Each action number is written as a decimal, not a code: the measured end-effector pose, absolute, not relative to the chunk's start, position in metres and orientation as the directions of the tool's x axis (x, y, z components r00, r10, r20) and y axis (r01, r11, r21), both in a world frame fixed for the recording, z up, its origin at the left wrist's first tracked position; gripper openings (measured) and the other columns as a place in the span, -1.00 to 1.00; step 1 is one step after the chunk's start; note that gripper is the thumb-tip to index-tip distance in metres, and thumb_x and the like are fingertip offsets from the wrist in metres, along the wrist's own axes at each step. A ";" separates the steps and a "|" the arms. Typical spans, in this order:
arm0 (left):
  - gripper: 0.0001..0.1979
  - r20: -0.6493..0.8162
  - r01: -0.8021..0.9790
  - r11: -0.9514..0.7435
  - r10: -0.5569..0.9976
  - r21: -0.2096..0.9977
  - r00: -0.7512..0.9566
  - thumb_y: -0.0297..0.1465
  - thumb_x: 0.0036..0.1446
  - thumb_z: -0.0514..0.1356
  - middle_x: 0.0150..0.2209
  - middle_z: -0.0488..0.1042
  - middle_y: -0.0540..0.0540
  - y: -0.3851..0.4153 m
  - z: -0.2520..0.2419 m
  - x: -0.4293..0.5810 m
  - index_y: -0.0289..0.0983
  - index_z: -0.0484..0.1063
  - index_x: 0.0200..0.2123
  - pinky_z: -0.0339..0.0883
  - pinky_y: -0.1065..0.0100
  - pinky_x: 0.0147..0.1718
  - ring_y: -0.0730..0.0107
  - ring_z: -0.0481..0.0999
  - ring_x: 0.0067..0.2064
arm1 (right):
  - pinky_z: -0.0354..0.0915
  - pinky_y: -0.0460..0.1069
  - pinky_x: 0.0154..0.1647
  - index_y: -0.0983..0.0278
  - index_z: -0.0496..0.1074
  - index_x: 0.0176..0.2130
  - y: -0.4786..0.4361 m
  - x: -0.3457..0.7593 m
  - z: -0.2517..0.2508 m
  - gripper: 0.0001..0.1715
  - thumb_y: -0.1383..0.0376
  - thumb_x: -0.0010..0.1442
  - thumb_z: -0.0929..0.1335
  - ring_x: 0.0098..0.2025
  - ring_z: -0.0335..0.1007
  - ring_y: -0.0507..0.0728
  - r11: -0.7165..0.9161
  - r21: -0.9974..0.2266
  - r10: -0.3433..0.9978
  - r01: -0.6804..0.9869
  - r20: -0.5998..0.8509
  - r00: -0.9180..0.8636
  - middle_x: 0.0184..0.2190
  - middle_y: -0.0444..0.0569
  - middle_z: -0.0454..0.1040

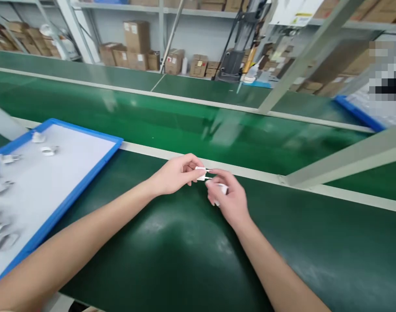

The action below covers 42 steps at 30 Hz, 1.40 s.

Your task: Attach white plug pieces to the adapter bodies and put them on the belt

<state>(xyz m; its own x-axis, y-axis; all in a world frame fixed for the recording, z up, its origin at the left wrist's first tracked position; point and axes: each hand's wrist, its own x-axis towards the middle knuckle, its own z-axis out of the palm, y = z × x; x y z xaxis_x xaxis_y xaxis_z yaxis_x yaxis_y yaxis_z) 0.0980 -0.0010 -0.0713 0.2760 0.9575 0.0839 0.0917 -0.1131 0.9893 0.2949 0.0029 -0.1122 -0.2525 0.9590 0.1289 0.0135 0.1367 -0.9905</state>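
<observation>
The left hand (175, 175) is pinching a small white plug piece (202, 173) between its fingertips, while the right hand (227, 197) is closing around a second white part (222, 188), the two pieces nearly meeting between the fingers. Beneath them a dark green bench mat (184, 251) is spreading outward; just beyond runs a green conveyor belt (184, 125). Well off to the left a blue-rimmed tray (96, 160) is holding blurred parts, and cardboard boxes (137, 45) are lining far shelves.

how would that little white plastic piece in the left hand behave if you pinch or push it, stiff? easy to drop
The white plastic piece looks like hard moulded plastic, so it is probably stiff rather than floppy. The left hand pinches it at the fingertips alone, so it is likely very light. It looks small and smooth, with the right hand closing in beside it, so it could slip, though blur hides detail.
</observation>
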 end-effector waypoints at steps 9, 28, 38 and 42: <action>-0.69 -0.008 -0.082 0.027 0.974 0.996 0.227 -0.18 0.23 0.30 -0.42 0.46 0.01 -0.004 -0.119 0.118 -0.31 0.44 -0.15 0.31 0.42 -0.45 0.52 0.41 -0.47 | 0.32 -0.04 -0.39 0.18 0.49 -0.02 0.002 0.300 -0.111 -0.62 0.13 0.20 0.50 -0.43 0.38 0.04 0.181 -0.965 0.935 0.190 0.110 -0.336 -0.35 -0.14 0.48; -0.62 -0.039 -0.328 0.144 0.951 0.934 0.306 -0.43 0.06 0.46 -0.21 0.61 -0.08 -0.001 -0.116 0.109 -0.29 0.48 -0.05 0.46 0.32 -0.15 0.38 0.58 -0.20 | 0.28 -0.08 -0.53 0.17 0.48 -0.03 -0.001 0.304 -0.111 -0.77 0.19 0.32 0.45 -0.51 0.39 -0.02 0.168 -0.980 0.927 0.105 0.121 -0.356 -0.35 -0.13 0.53; -0.56 0.060 -0.285 0.029 0.952 0.958 0.300 -0.48 0.01 0.48 -0.14 0.53 -0.07 -0.004 -0.118 0.108 -0.26 0.49 -0.03 0.40 0.33 -0.09 0.38 0.52 -0.11 | 0.17 -0.11 -0.60 0.14 0.44 -0.02 -0.002 0.307 -0.116 -0.79 0.21 0.35 0.43 -0.57 0.29 -0.06 0.177 -0.978 0.931 0.108 0.131 -0.342 -0.35 -0.16 0.48; -0.64 0.029 -0.344 0.083 0.951 0.935 0.307 -0.44 0.09 0.44 -0.08 0.54 -0.11 -0.003 -0.117 0.108 -0.28 0.49 -0.04 0.45 0.28 -0.04 0.33 0.56 -0.06 | 0.24 -0.09 -0.56 0.14 0.44 0.00 -0.001 0.306 -0.116 -0.79 0.22 0.36 0.42 -0.54 0.34 -0.04 0.151 -0.988 0.932 0.032 0.131 -0.339 -0.34 -0.16 0.49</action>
<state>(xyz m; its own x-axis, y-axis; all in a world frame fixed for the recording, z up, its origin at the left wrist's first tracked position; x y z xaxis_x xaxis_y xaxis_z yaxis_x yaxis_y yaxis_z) 0.1075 -0.0027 -0.1168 0.3066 0.9514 0.0289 -0.3444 0.0826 0.9352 0.3061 -0.0013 -0.1162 -0.3390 0.9316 0.1311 0.0320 0.1507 -0.9881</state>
